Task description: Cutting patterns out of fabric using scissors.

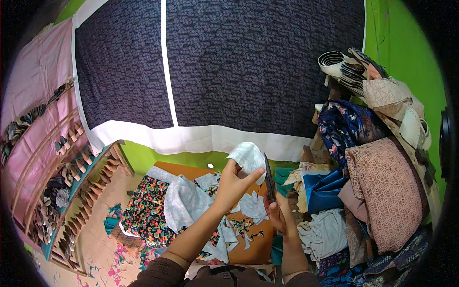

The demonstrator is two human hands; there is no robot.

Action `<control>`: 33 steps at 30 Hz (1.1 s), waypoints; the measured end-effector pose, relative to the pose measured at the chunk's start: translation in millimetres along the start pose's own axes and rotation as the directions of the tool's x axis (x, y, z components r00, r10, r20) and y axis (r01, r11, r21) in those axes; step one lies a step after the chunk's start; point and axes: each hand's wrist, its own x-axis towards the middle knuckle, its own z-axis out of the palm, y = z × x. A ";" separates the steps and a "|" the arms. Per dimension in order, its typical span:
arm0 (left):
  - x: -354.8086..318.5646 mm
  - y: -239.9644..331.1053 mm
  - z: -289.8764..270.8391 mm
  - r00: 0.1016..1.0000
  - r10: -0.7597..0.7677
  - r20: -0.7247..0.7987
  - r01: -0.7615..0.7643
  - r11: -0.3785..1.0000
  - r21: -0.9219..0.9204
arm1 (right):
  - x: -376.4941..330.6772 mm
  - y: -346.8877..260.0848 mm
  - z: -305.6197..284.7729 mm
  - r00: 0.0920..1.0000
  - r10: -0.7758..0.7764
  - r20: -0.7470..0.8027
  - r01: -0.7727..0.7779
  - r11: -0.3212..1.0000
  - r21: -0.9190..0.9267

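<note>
My left hand (233, 185) pinches a small white piece of cloth (247, 155) with a rounded top edge, raised above the table. In my right hand (277, 216) are dark scissors (268, 178), their blades pointing up along the right edge of the white piece. Whether the blades touch it I cannot tell. Below my hands, black floral fabric (146, 203) with a pale backing (184, 198) spreads over an orange-brown table (184, 170). Cut floral scraps (246, 228) and a pale scrap (254, 206) lie close to my right hand.
Folded fabrics, among them a blue satin one (326, 191) and a pink lace one (385, 191), pile up at the right. A rack of shoes (91, 191) stands at the left. Colourful scraps (117, 263) litter the floor. Dark patterned cloth (248, 67) hangs ahead.
</note>
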 end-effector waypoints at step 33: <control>-17.4 5.3 -8.9 0.998 0.049 0.029 -0.057 0.841 0.538 | -5.3 5.1 1.5 0.993 0.025 0.111 -0.031 0.998 0.053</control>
